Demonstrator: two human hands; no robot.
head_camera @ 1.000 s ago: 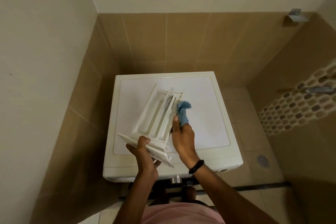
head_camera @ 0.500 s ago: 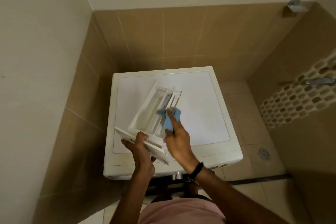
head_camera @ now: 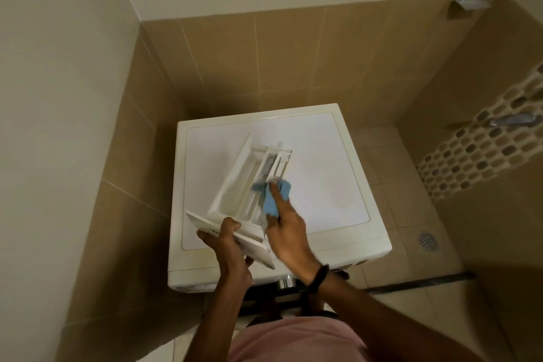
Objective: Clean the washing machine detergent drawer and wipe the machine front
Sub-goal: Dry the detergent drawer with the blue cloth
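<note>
**Lighting and Image Quality**

Illumination is dim and warm. The white washing machine top (head_camera: pixel 323 161) is brightest, with faint glare. Deep shadow covers the beige floor tiles (head_camera: pixel 484 303) at right. Wide-angle distortion bends wall edges; detail is soft.

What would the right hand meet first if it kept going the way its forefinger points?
The right hand points up the detergent drawer, pressing the blue cloth into it. Straight on, it would probably meet the drawer's ribbed back section, then the washing machine's top; depth is unclear.
</note>
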